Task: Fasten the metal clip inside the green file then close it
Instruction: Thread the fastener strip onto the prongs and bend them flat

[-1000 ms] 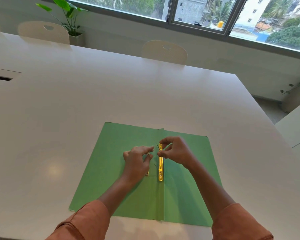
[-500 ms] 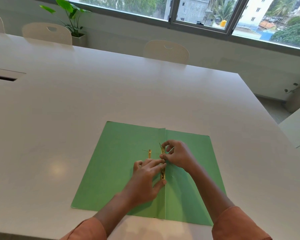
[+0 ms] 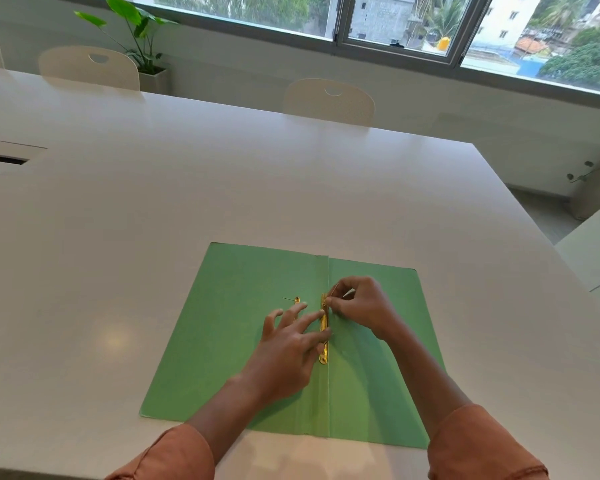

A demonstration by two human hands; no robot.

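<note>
The green file lies open and flat on the white table, its spine running toward me. A gold metal clip bar lies along the spine. My left hand rests on the left leaf with fingers spread, its fingertips pressing the middle of the bar. My right hand pinches the thin metal prong at the bar's far end between thumb and forefinger. A second small gold clip piece lies on the left leaf just beyond my left fingers, partly hidden by them.
The white table stretches far ahead and to both sides, with a cable slot at the left. Cream chairs stand along the far edge. A potted plant sits under the window. A second table is at the right.
My left hand moved from beside the spine, opened out and came down onto the clip bar, uncovering the small gold piece on the left leaf. My right hand stayed at the bar's far end.
</note>
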